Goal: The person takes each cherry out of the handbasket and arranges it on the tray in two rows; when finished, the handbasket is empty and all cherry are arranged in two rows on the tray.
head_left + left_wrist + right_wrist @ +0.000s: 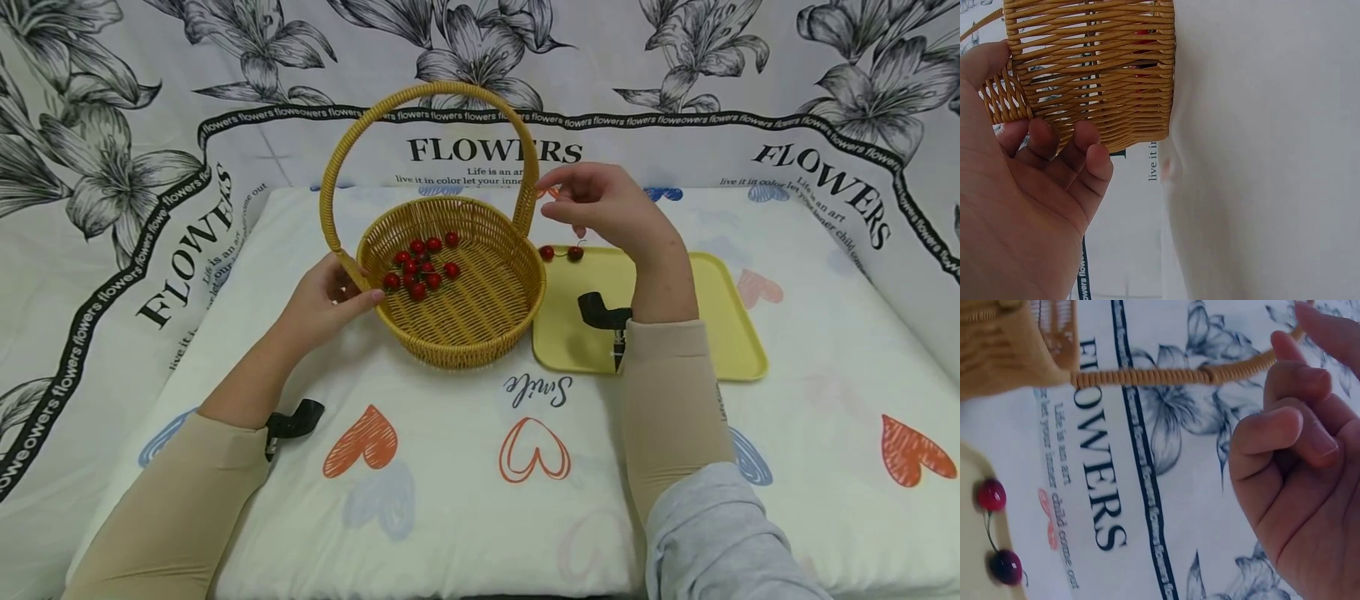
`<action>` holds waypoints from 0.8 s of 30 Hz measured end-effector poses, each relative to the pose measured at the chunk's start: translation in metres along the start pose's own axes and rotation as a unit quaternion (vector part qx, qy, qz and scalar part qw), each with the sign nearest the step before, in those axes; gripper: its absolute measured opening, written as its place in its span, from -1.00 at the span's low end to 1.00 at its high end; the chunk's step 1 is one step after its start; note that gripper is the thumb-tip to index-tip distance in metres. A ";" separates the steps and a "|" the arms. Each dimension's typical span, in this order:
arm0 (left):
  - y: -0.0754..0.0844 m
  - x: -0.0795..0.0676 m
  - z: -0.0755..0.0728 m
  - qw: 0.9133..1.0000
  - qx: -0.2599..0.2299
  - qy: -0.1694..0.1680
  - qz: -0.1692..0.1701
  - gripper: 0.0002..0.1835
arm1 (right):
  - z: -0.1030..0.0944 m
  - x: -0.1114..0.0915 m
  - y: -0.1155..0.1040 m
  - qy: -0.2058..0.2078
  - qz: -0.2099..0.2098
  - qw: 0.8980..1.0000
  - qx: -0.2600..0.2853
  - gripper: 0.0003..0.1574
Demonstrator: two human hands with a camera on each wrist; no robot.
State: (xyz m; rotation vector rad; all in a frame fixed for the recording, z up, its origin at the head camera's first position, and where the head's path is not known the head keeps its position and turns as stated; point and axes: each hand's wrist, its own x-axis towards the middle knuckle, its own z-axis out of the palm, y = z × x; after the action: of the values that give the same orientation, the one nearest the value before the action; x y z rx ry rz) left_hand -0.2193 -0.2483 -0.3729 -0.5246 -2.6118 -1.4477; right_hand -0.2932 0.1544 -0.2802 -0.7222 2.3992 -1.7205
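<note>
A yellow wicker basket (487, 312) with a tall arched handle stands left of centre, several red cherries (433, 281) lying inside toward its left. My left hand (322, 302) grips the basket's left rim at the handle's base, thumb on top. From the left wrist view, its fingers (1088, 140) curl beneath the woven side. My right hand (611, 204) hovers by the right side of the handle, fingers loosely bent, with nothing visible in it. Below it, a red cherry (547, 252) and a darker cherry (575, 253), joined by a stem in the right wrist view, lie at the tray's far-left edge.
The yellow tray (727, 321) lies flat to the right of the basket, partly hidden by my right forearm. A white cloth (457, 525) printed with hearts covers the surface. Behind it rises a flower-printed fabric backdrop (300, 158).
</note>
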 end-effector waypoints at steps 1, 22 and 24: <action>0.000 0.000 0.000 1.000 -0.001 0.001 -0.001 -0.62 | 0.004 0.002 0.000 -0.008 -0.009 1.000 0.013 -0.61; -0.002 0.001 0.000 1.000 -0.011 0.003 -0.001 -0.62 | 0.109 0.042 0.026 -0.087 0.049 0.995 -0.029 -0.60; -0.002 0.002 0.001 1.000 -0.021 0.001 0.002 -0.62 | 0.111 0.042 0.028 -0.087 0.065 0.993 -0.035 -0.60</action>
State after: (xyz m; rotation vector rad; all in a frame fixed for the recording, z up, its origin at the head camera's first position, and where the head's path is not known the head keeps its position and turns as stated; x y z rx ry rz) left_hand -0.2220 -0.2474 -0.3742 -0.5315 -2.5814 -1.5053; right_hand -0.3005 0.0472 -0.3373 -0.6774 2.3416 -1.4666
